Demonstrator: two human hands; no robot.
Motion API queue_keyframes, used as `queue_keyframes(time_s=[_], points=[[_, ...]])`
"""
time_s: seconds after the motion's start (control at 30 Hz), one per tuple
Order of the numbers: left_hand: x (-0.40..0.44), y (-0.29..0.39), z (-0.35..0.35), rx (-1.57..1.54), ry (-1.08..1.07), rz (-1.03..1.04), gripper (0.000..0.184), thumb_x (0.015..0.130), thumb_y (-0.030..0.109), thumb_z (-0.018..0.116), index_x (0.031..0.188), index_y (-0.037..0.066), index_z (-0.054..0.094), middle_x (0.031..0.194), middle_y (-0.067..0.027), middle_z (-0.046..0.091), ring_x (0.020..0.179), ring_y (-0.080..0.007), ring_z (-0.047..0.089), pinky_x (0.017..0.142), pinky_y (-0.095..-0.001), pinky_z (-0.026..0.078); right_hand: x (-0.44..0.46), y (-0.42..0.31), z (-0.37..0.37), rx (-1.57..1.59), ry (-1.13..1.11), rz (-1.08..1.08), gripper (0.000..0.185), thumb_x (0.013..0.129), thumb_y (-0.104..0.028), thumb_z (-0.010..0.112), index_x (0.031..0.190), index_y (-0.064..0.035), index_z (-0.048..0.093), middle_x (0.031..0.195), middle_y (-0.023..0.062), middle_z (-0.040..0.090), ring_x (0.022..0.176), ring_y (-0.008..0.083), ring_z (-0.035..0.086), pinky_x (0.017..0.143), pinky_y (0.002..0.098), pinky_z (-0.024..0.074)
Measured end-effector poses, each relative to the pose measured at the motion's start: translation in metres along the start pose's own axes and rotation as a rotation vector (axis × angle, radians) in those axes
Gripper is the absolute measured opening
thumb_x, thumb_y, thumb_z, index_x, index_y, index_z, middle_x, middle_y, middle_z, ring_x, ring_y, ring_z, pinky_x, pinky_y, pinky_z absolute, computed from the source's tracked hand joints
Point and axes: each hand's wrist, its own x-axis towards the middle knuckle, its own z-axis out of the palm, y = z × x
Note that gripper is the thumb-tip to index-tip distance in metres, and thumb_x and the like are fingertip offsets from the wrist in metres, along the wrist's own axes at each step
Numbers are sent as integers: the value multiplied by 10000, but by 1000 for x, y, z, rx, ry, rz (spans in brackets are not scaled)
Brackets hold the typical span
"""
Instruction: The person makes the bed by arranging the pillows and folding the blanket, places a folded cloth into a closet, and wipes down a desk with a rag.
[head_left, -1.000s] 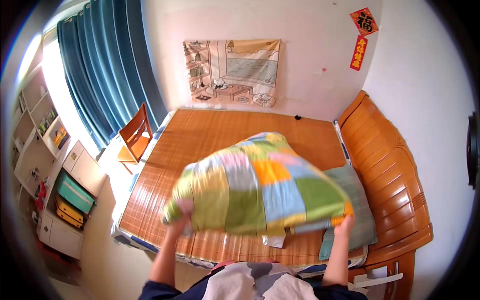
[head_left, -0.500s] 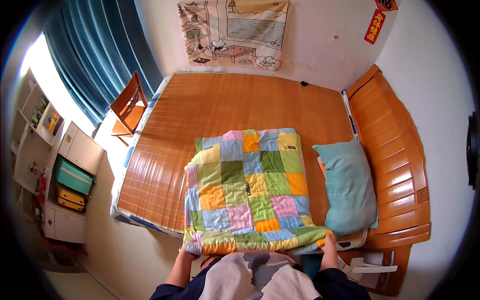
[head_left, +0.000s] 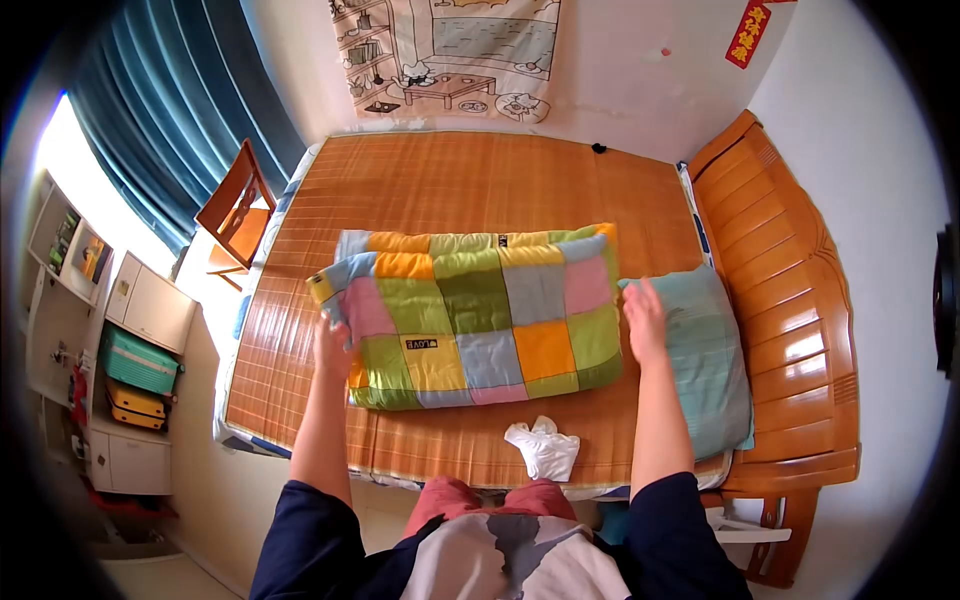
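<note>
A patchwork quilt [head_left: 480, 320] lies folded over on the mat-covered bed [head_left: 450, 190], its near edge a little back from the front of the bed. At its left side is my left hand [head_left: 331, 343], with fingers apart and touching or just beside the fabric. My right hand [head_left: 645, 312] is raised off the quilt's right edge, open and holding nothing, between the quilt and a teal pillow [head_left: 700, 370]. A crumpled white cloth [head_left: 544, 449] rests on the mat in front of the quilt.
The wooden headboard [head_left: 790, 320] stands at the right. Left of the bed are a wooden chair [head_left: 240, 222], blue curtains [head_left: 180, 110] and a shelf unit holding a green suitcase [head_left: 140, 361] and a yellow suitcase [head_left: 138, 405]. A printed hanging [head_left: 450, 60] is on the far wall.
The quilt's near part has been folded away from me over the rest, uncovering the white cloth. Both hands have moved forward from the near edge and let go of the quilt.
</note>
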Motion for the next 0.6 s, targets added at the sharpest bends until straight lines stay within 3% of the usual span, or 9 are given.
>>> queue_keyframes(time_s=[0.07, 0.13, 0.2, 0.23, 0.27, 0.4, 0.47, 0.53, 0.6], points=[[6, -41, -32, 114, -59, -172, 723, 845, 519, 534, 1395, 128, 276, 1405, -184, 303, 1272, -309, 317, 1002, -553, 262, -3, 56, -40, -432, -241, 36, 484, 864, -153, 595, 1293, 4, 436, 1244, 137, 519, 1169, 230, 488, 995, 332, 369], [-19, -78, -40, 130, 234, -283, 581, 869, 474, 517, 1313, 119, 397, 1333, -151, 402, 1247, -314, 353, 1062, -560, 197, -34, 101, -71, -572, -212, 177, 475, 854, -162, 600, 1269, 19, 456, 1224, 143, 540, 1149, 218, 506, 972, 328, 395], [34, -175, -145, 53, 40, -500, 508, 859, 479, 528, 1229, 136, 468, 1098, -136, 531, 1090, -283, 473, 983, -544, 306, -62, 121, -92, -728, -142, 359, 467, 843, -171, 609, 1242, 34, 477, 1193, 149, 565, 1112, 216, 534, 938, 329, 423], [-8, -161, -112, 160, 237, -523, 334, 856, 452, 553, 976, 141, 526, 713, -30, 475, 719, -187, 509, 709, -466, 434, -69, 142, -114, -732, -109, 373, 465, 835, -168, 624, 1238, 19, 485, 1100, 99, 588, 931, 150, 540, 763, 275, 430], [-19, -164, -106, 177, 316, -528, 306, 851, 434, 573, 914, 143, 504, 649, -9, 412, 607, -168, 442, 593, -425, 393, -69, 164, -135, -736, -75, 389, 463, 827, -165, 638, 1233, 4, 492, 1007, 50, 611, 751, 85, 546, 588, 221, 438], [-26, -184, -114, 177, 396, -583, 300, 834, 365, 625, 784, 146, 426, 583, 16, 341, 431, -128, 319, 393, -335, 245, -60, 188, -157, -810, 14, 503, 474, 828, -157, 632, 1244, 10, 479, 992, 70, 616, 707, 82, 545, 556, 208, 432], [-14, -193, -121, 211, 354, -576, 289, 821, 381, 643, 892, 146, 490, 689, -25, 454, 539, -173, 432, 475, -389, 374, -51, 191, -157, -813, 70, 471, 514, 809, -159, 652, 1257, 10, 466, 1016, 99, 601, 775, 121, 553, 580, 249, 446], [-5, -197, -112, 254, 425, -575, 463, 809, 413, 654, 1145, 135, 495, 1055, -128, 516, 884, -254, 532, 734, -506, 455, -35, 199, -158, -892, 146, 422, 569, 792, -168, 675, 1278, 11, 438, 1084, 117, 571, 867, 148, 549, 640, 266, 460], [4, -202, -102, 199, 450, -613, 585, 803, 436, 655, 1251, 139, 424, 1217, -158, 400, 1062, -293, 441, 850, -548, 387, -25, 203, -158, -972, 226, 376, 626, 775, -177, 698, 1298, 11, 410, 1153, 135, 541, 960, 176, 545, 700, 282, 473]])
